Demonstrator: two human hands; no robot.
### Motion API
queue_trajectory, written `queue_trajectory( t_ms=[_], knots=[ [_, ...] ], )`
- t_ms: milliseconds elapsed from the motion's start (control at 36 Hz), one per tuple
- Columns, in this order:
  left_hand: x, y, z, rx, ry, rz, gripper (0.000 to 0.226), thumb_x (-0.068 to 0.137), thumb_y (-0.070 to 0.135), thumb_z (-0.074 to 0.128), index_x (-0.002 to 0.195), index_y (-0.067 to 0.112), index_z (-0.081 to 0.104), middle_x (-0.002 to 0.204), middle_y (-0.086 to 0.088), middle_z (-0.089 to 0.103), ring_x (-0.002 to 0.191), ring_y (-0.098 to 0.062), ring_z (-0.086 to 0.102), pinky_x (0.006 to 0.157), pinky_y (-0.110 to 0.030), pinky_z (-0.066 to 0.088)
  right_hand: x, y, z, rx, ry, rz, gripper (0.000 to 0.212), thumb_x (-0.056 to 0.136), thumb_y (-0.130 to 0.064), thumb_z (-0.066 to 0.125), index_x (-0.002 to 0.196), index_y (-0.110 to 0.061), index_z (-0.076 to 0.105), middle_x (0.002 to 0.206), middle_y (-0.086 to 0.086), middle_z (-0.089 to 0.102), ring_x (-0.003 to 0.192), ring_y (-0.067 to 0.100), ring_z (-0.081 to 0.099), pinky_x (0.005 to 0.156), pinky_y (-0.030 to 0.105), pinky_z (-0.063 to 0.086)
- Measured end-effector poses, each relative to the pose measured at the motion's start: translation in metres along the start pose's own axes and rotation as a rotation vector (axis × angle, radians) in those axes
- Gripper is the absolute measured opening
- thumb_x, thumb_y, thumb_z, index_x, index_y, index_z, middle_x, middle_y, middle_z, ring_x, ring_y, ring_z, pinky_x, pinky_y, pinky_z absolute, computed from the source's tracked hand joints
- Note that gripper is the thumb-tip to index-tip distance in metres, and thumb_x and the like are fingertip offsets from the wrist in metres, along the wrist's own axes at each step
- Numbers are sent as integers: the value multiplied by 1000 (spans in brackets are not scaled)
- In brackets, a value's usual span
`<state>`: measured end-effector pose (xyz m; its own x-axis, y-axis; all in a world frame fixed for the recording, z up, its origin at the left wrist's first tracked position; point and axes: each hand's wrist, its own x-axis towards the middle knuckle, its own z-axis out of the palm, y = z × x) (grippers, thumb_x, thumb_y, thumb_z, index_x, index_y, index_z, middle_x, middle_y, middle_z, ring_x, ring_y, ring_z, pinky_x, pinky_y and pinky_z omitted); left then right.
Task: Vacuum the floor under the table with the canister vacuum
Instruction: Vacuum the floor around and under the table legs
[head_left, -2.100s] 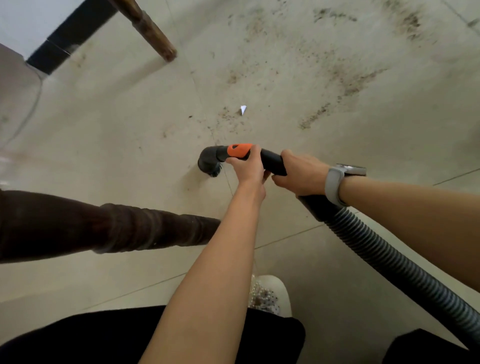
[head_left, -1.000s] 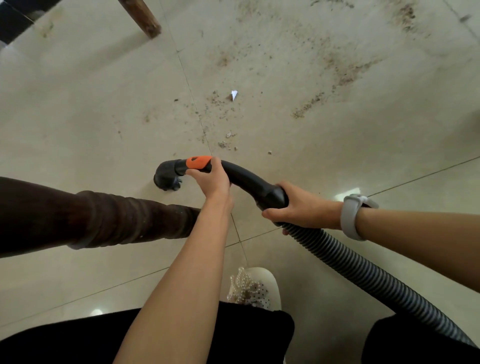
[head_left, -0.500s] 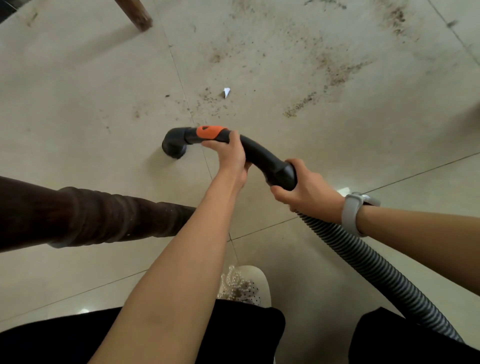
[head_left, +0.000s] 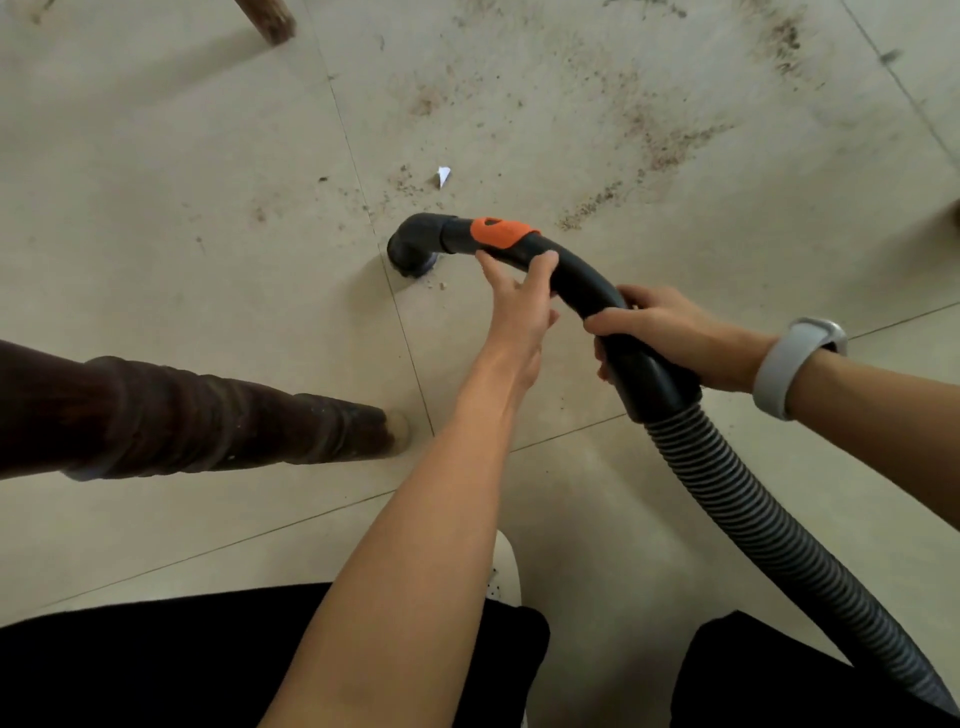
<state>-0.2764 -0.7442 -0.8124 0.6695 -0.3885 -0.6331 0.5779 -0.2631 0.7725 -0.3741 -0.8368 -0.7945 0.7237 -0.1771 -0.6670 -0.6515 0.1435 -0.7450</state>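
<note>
The vacuum hose (head_left: 753, 499) is ending in a black handle (head_left: 582, 283) whose nozzle (head_left: 413, 249) is pressing down on the tiled floor (head_left: 156, 208) at a tile seam. The left hand (head_left: 519, 306) is curling around the handle below its orange patch (head_left: 501, 233); the right hand (head_left: 660, 327) is gripping the handle's base. Brown dirt (head_left: 670, 145) and a paper scrap (head_left: 442, 175) are lying beyond the nozzle. A dark table leg (head_left: 208, 415) is standing left.
</note>
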Motion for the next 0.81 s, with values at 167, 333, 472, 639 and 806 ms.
queue_trajectory(
  t_ms=[167,333,472,639,806],
  knots=[
    [3,-32,-34,517,248,-5,62,98,40,44,152,31,13,143,-5,39,132,-23,36,111,-46,30,9,-20,-19,-203,32,-43,33,91,-22,61,120,-15,46,81,12,68,71,25,70,66,36,58],
    [-3,-84,-72,1178,242,-166,102,86,45,64,151,26,-12,158,-15,-17,145,-38,-13,116,-58,8,26,-49,-4,-172,-55,61,33,89,-23,64,111,-4,50,77,10,63,62,23,67,61,32,59],
    [-7,-105,-80,1252,248,-182,102,83,52,65,151,16,-1,158,-15,-11,146,-36,-6,116,-49,13,40,-56,20,-310,119,10,35,89,-26,62,112,-2,51,76,11,62,60,26,65,66,40,59],
    [-2,-104,-81,1262,257,-190,100,81,53,66,150,16,5,157,-14,-7,145,-36,-3,113,-50,19,26,-34,7,-639,254,-41,25,87,-16,57,109,-8,46,79,6,60,55,20,66,58,36,59],
    [-1,-108,-82,1249,282,-167,100,82,50,67,151,18,2,159,-12,-9,146,-36,-4,115,-51,17,1,-7,-9,-686,222,-34,19,85,-16,58,101,-13,49,79,5,61,55,19,67,50,27,56]
  ],
)
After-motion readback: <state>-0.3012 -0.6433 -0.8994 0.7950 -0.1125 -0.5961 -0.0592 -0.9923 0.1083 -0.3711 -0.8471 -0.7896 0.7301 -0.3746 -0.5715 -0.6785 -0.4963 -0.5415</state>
